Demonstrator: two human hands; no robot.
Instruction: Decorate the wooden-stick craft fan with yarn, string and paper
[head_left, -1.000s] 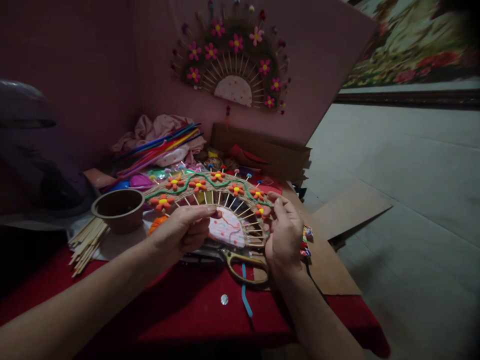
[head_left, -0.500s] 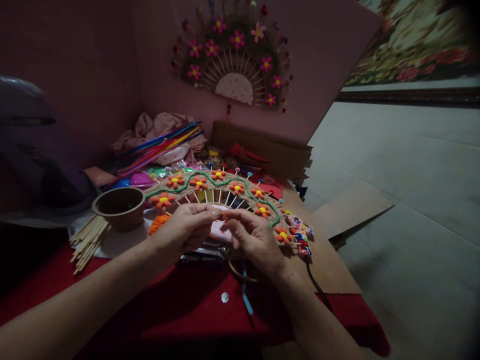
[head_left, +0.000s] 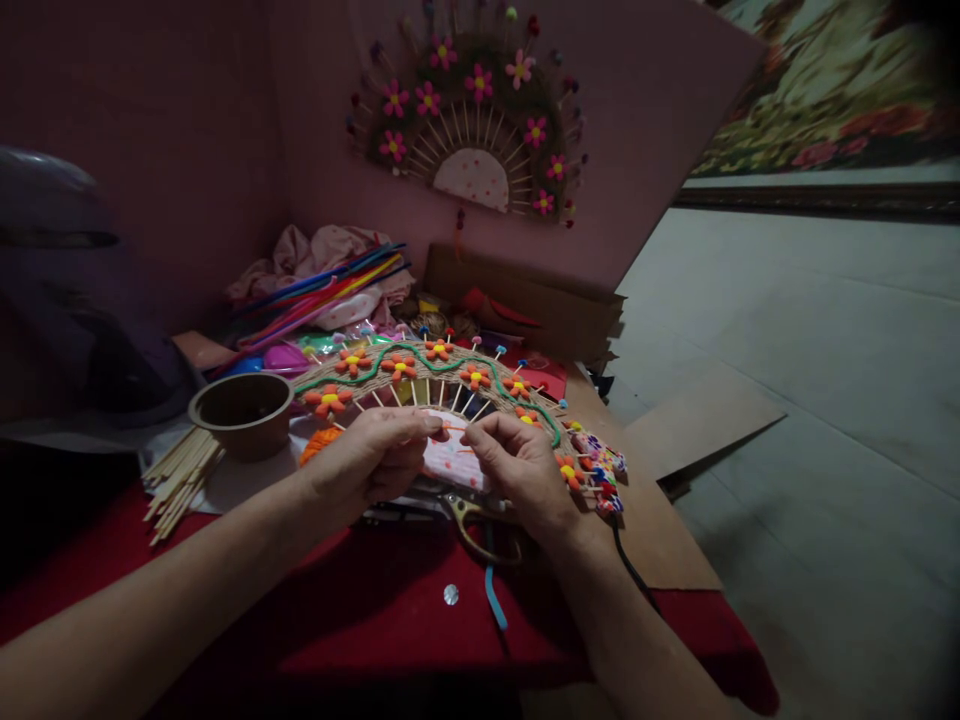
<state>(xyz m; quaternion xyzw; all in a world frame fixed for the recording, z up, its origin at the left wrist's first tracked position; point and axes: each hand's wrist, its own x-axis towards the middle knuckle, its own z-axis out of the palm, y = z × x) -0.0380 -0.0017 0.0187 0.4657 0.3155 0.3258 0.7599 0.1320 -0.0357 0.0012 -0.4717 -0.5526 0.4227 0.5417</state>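
Note:
My left hand (head_left: 379, 455) and my right hand (head_left: 521, 470) face each other with closed fingertips. A thin strand of orange yarn (head_left: 454, 429) stretches across the small gap between them. Just behind lies a fan-shaped craft piece (head_left: 409, 352), wrapped in twine, with orange flowers, a green wavy cord and sticks running to its spotted white centre (head_left: 450, 462). Partly hidden by my left wrist is a ball of orange yarn (head_left: 318, 443). Scissors (head_left: 471, 525) with brass-coloured handles lie below my hands.
A brown bowl (head_left: 244, 440) and a bundle of wooden sticks (head_left: 180, 480) stand to the left. Cardboard (head_left: 660, 540) covers the right side of the red tablecloth (head_left: 360, 610). Colourful pipe cleaners (head_left: 330, 290) lie behind. A similar fan (head_left: 469, 120) hangs on the wall.
My fingertips have moved apart a little, and the orange strand now shows between them. My right hand has shifted rightward, uncovering more of the scissors and the white centre.

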